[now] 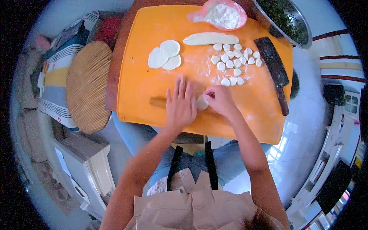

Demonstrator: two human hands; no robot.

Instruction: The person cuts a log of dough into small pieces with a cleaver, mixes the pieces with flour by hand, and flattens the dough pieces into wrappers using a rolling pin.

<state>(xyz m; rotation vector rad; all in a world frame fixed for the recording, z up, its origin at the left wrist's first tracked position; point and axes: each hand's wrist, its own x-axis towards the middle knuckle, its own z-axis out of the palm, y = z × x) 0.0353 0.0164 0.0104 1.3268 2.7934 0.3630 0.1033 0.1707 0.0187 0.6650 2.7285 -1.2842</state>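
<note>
Left hand [180,104] presses rolling pin [157,102]; right hand [220,99] pinches dough disc [201,104].

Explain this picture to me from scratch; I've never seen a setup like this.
There is no machine here: just a person using two bare hands. The single picture comes from a camera worn on the head, looking forward and down, so the arms enter from the bottom.

On the orange board, the left hand lies flat over a rolling pin. The right hand pinches the edge of a small dough disc.

Beyond them lie three overlapping dough wrappers, a dough log and many small dough pieces. A cleaver lies to the right. At the far side are a pink scoop of flour and, at the right corner, a metal bowl of chopped greens.
</note>
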